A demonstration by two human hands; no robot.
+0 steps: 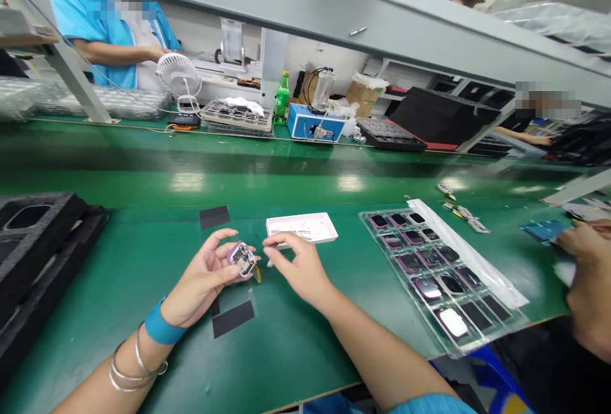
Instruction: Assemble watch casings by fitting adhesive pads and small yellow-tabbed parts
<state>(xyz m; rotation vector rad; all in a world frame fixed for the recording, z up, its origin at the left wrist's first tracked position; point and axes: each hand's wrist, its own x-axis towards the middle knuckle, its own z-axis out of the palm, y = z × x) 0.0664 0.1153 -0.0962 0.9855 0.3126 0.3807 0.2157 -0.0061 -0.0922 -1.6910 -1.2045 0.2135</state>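
My left hand (214, 271) grips a small smartwatch body (242, 259) with a purple frame, its inner circuit parts exposed. A yellowish flex strip (258, 272) sticks out at its lower right. Just right of it, my right hand (298, 267) has thumb and index finger pinched together; whatever is between them is too small to make out. A bit of white shows under those fingers. Behind my right hand stands a shallow white tray (327, 231) with tiny parts in it. Black rectangular pads (233, 319) lie on the green bench below the watch body.
To the right lies a clear blister tray (405, 280) of purple-framed watch parts. Black foam trays (57, 261) stand at the left. A co-worker's hand (585, 248) is at the far right. Along the back are a fan (179, 74), a green bottle (282, 97) and a blue machine (310, 124).
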